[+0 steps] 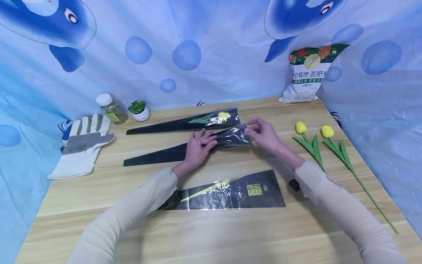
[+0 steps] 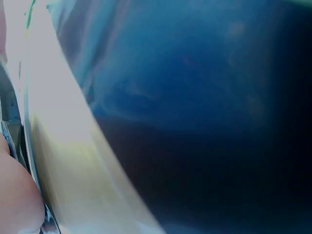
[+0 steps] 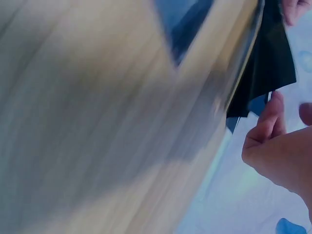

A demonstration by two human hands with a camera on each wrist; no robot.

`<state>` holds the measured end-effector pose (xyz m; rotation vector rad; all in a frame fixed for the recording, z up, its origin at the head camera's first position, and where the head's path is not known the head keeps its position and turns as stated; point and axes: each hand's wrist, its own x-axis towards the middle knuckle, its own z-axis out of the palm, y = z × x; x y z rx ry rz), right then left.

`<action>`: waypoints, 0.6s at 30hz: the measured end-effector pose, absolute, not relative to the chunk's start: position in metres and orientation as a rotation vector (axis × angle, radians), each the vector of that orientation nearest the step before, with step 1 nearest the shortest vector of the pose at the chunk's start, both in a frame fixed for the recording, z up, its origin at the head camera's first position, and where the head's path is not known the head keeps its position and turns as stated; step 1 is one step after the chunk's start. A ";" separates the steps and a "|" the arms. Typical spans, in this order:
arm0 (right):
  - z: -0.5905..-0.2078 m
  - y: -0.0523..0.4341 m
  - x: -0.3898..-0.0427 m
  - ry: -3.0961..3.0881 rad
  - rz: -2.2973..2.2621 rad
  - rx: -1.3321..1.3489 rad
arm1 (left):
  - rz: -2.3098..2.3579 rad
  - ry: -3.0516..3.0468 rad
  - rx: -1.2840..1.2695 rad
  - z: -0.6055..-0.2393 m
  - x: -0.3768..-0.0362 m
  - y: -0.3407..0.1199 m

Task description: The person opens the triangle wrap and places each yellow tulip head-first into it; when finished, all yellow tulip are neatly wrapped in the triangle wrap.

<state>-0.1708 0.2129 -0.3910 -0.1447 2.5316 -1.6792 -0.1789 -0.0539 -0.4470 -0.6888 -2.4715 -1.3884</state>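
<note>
A narrow black flower sleeve (image 1: 158, 155) with a clear, shiny front lies in the middle of the table, its wide mouth toward the right. My left hand (image 1: 197, 146) rests on it with the fingers spread. At the wide end, my right hand (image 1: 263, 134) pinches the sleeve's edge between thumb and fingers; the right wrist view shows the fingertips (image 3: 275, 102) at the black film's mouth. Behind it lies another black sleeve (image 1: 158, 127) with a yellow tulip (image 1: 224, 116) inside. A third sleeve (image 1: 227, 194), with gold print, lies flat in front, partly under my left wrist.
Two yellow tulips, a nearer-in one (image 1: 300, 127) and an outer one (image 1: 328, 131), lie at the right. Work gloves (image 1: 82, 146), a lidded jar (image 1: 113, 110) and a small potted plant (image 1: 140, 110) are at the left. A fertilizer bag (image 1: 306, 77) stands at the back right.
</note>
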 end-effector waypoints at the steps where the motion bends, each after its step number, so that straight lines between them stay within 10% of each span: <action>1: -0.390 0.212 -0.169 2.484 -1.710 -0.133 | -1.361 -2.484 -0.696 -0.448 -0.178 -0.054; 18: -0.391 0.196 -0.168 2.508 -1.623 -0.122 | -1.141 -2.580 -0.776 -0.438 -0.174 -0.057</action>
